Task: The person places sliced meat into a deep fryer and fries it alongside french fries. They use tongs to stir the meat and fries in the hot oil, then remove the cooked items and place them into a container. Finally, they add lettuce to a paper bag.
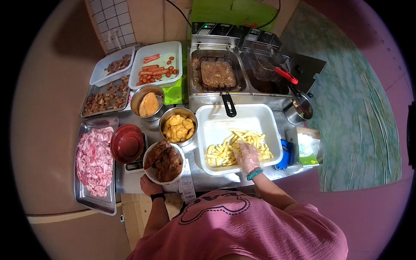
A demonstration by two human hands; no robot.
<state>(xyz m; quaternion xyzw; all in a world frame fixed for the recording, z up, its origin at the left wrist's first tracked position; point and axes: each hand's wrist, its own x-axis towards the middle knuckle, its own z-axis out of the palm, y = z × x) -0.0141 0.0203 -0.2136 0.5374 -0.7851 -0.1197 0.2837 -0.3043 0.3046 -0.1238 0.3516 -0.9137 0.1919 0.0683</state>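
My right hand (pixel 249 156), in a clear plastic glove, reaches down among pale potato fries (pixel 224 152) in a white plastic tub (pixel 240 113). Its fingers touch the fries, but the hand hides whether any are gripped. A white round bowl (pixel 184 162) heaped with dark browned meat pieces (pixel 165 164) stands at the counter's front edge. Against that bowl's lower left side rests my left hand (pixel 151 186), ungloved; its fingers are partly hidden, so a hold on the bowl is unclear. A printed paper slip (pixel 186 182) lies to the right of the bowl.
Behind the tub stands a two-well electric fryer (pixel 211 94); a wire basket (pixel 217 73) sits in bubbling oil, its black handle (pixel 229 105) overhanging the tub. Steel pots (pixel 178 143) of fried pieces, a red bowl (pixel 126 143), a tray of raw sliced meat (pixel 94 159) and a sausage tub (pixel 156 48) crowd the left.
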